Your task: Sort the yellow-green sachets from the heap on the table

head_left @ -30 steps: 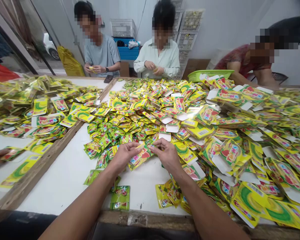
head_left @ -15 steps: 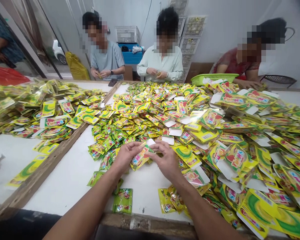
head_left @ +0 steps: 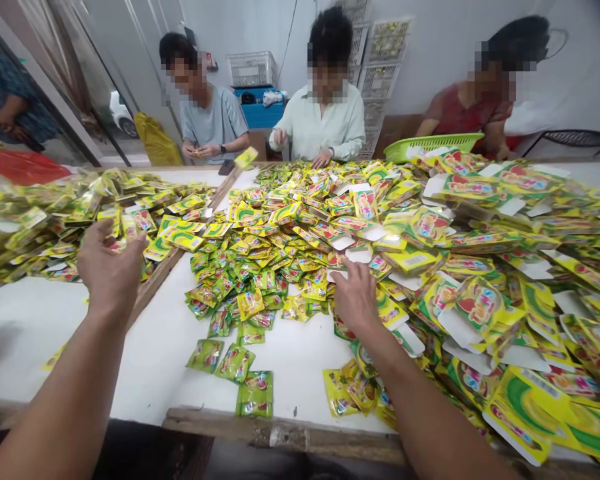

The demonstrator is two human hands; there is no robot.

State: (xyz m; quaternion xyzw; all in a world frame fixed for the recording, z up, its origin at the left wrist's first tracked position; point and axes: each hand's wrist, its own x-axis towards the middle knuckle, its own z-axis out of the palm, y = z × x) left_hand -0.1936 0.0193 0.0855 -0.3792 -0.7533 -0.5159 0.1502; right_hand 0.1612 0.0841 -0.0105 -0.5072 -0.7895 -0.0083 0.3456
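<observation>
My left hand is held over the near edge of the left heap of filled yellow boxes, thumb and fingers apart, with nothing in it. My right hand reaches into the right heap of yellow-green printed boxes, many with white flaps standing open. Its thumb and fingers close on a small box, partly hidden by the fingers. Between my hands lies a pile of small green and yellow sachets. A few green sachets lie nearer to me, and some yellow sachets by my right forearm.
A wooden strip divides the white table. Across it sit three co-workers; a yellow box is in the air near the middle one. A green basket stands at the far right. A wooden edge runs along the front.
My hands have parted. The box they held together has left them; my left hand has moved left to the other heap, my right hand slightly right. A yellow box now appears in mid-air.
</observation>
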